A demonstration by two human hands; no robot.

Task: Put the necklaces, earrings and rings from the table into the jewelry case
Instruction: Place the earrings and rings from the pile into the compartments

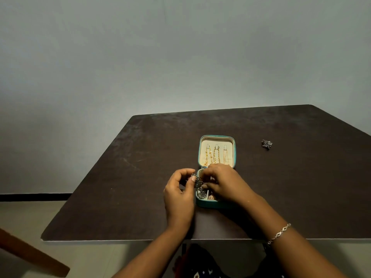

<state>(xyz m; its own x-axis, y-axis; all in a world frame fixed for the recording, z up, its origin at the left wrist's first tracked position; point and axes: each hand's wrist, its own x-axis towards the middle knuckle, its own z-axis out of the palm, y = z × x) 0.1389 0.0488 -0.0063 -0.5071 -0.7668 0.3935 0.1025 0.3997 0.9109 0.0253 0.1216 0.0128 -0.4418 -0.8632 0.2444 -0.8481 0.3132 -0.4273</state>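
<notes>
A small teal jewelry case (200, 204) lies open in the middle of the dark table, its cream lid (216, 142) flat behind it with three gold necklaces (216, 156) hanging inside. A dark silver earring (198, 183) hovers over the case's left edge, pinched from either side by my left hand (178, 191) and my right hand (224, 182). My right hand covers most of the bottom tray. Some jewelry (202, 194) shows in the tray's front compartments. Another dark silver earring (266, 144) lies on the table to the right.
The dark table (120, 187) stands against a plain grey wall, its near edge close to my body. A wooden chair part (30, 253) shows at the lower left, beyond the table. A silver bracelet (280, 233) sits on my right wrist.
</notes>
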